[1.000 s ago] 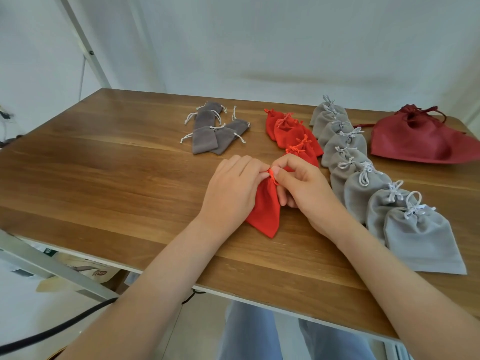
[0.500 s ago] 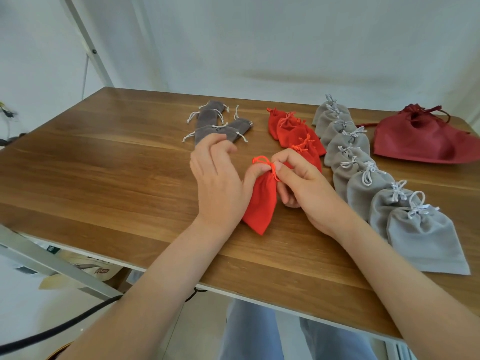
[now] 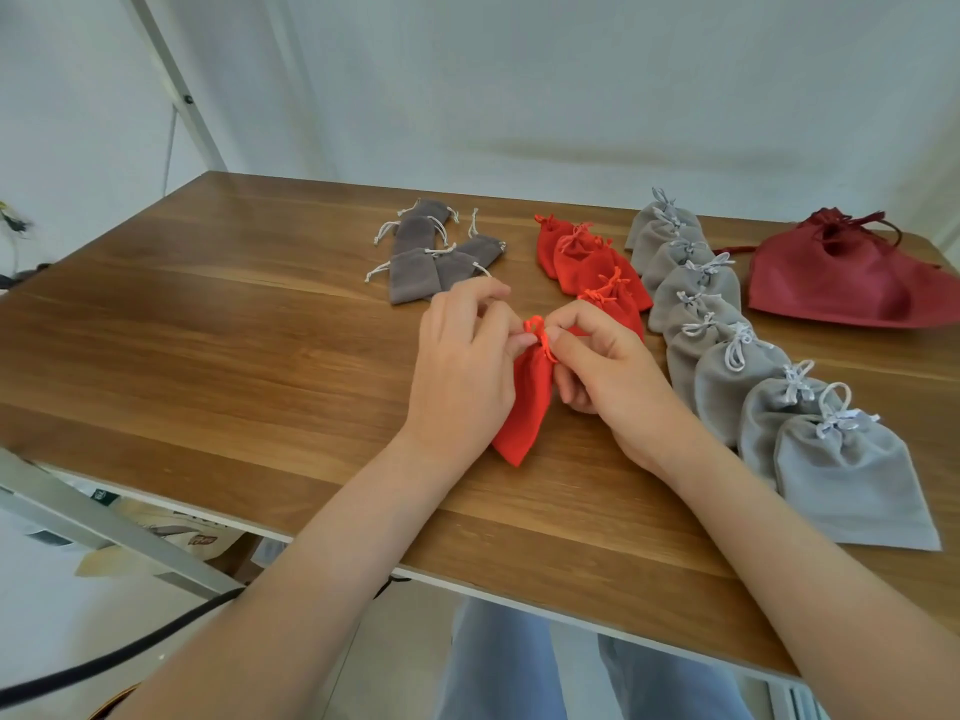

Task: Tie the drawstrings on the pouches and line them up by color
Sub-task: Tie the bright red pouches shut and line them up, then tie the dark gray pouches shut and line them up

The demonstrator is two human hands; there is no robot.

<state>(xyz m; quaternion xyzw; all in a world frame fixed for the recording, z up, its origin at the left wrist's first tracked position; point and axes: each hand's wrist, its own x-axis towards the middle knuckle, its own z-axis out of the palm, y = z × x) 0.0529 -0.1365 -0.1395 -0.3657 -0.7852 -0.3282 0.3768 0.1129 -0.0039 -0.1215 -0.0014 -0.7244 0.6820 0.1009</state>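
Observation:
A small red pouch lies on the wooden table between my hands, its neck pointing away from me. My left hand pinches the orange drawstring at the neck from the left. My right hand pinches the same drawstring from the right. Behind my right hand, several tied red pouches lie in a row. To their right runs a long row of tied light grey pouches. Several dark grey pouches with loose white strings lie in a heap at the back left.
A large dark red drawstring bag lies at the table's back right. A metal frame leg and a black cable run below the table's near left edge. My legs in blue trousers show under the front edge.
My left hand lifted off the pouch, spread its fingers, then came back to pinch the drawstring. The right hand kept its hold at the neck throughout.

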